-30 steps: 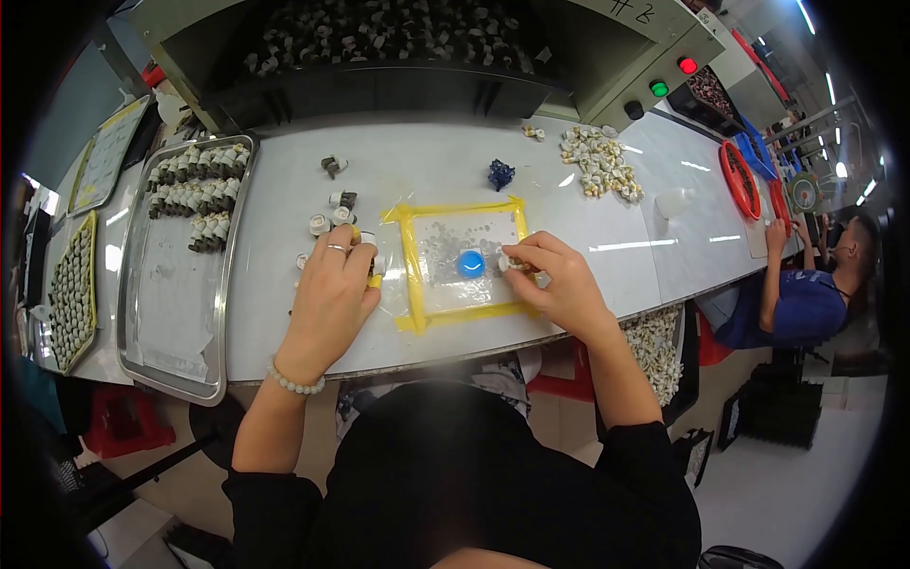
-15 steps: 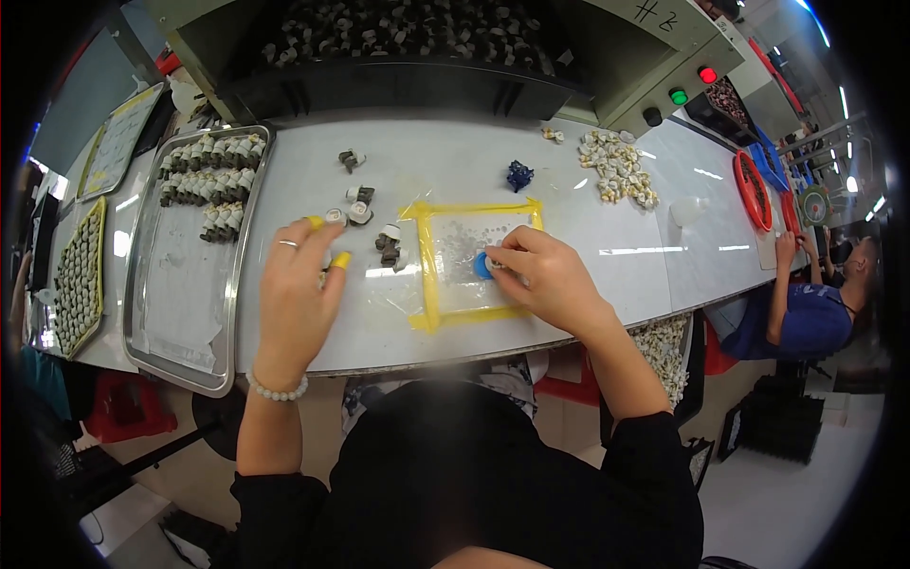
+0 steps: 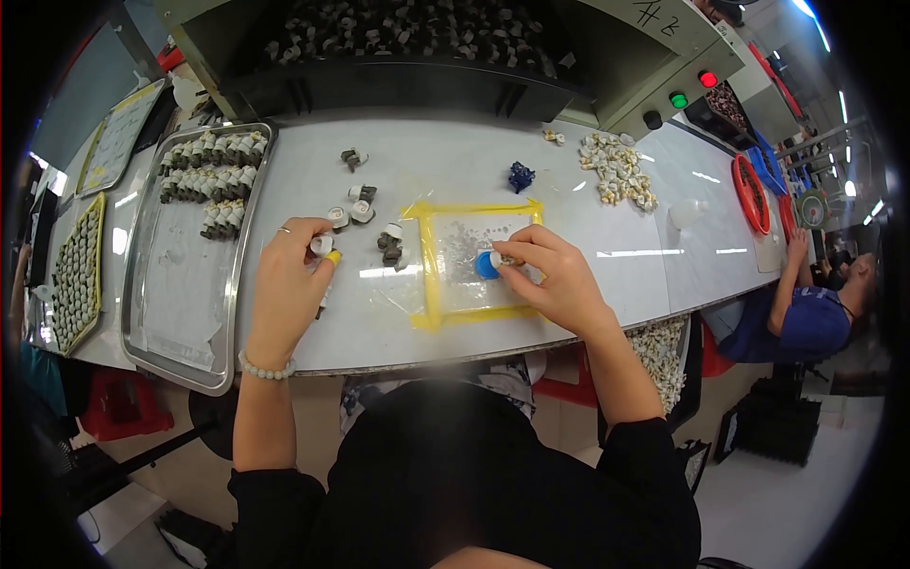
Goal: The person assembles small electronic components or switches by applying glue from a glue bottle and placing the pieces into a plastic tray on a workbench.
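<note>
My left hand (image 3: 287,289), with yellow covers on its fingertips, pinches a small white-and-grey part (image 3: 322,245) above the table. Several similar white-and-grey parts (image 3: 361,211) lie just beyond it, and another cluster (image 3: 391,245) sits to its right. My right hand (image 3: 564,289) is closed on a small white-and-tan piece (image 3: 500,260) at the edge of a blue round disc (image 3: 486,266). The disc rests inside a clear sheet bordered with yellow tape (image 3: 428,275). Farther back lies a dark blue lumpy piece (image 3: 520,176).
At left stands a metal tray (image 3: 180,327) with rows of white-and-grey parts. A pile of white-and-tan pieces (image 3: 618,171) lies at back right. Beyond the table is a machine with a black bin (image 3: 398,90) full of parts. A co-worker (image 3: 806,318) sits at far right.
My left hand has drawn back slightly and now holds a white-and-grey part. My right hand has shifted slightly right, showing more of the blue disc and the piece in its fingers.
</note>
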Demonstrator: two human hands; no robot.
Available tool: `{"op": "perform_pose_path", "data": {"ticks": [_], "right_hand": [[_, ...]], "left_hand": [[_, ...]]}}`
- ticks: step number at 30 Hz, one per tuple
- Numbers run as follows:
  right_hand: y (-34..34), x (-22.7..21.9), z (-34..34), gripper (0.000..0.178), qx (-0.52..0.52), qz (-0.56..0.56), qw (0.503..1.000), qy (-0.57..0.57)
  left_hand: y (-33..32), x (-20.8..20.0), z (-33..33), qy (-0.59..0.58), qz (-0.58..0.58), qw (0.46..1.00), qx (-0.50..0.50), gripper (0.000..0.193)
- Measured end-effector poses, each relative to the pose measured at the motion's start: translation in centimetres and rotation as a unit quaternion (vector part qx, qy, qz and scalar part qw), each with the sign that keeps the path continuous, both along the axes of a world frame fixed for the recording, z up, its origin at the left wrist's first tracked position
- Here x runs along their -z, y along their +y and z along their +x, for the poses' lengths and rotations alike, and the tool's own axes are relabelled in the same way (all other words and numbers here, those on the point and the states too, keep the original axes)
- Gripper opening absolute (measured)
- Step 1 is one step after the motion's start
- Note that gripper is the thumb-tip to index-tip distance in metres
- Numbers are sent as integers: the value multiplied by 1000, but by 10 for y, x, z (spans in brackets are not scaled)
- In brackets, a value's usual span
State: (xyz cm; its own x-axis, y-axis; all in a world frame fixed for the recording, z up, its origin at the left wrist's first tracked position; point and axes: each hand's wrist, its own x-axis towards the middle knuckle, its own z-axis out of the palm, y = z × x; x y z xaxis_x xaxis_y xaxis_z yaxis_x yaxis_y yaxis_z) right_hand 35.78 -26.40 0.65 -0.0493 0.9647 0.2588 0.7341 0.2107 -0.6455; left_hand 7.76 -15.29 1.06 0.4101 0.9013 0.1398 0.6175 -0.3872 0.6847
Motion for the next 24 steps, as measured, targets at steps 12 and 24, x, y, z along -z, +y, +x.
{"op": "perform_pose_path", "data": {"ticks": [12,24], "right_hand": [[0,-1,1,24,8,7,994,105],[-2,1,1,24,12,-7,994,113]], "left_hand": [[-26,7,18,-12,89,991,95,28],[-27,15,30,43,125,987,88,29]]}}
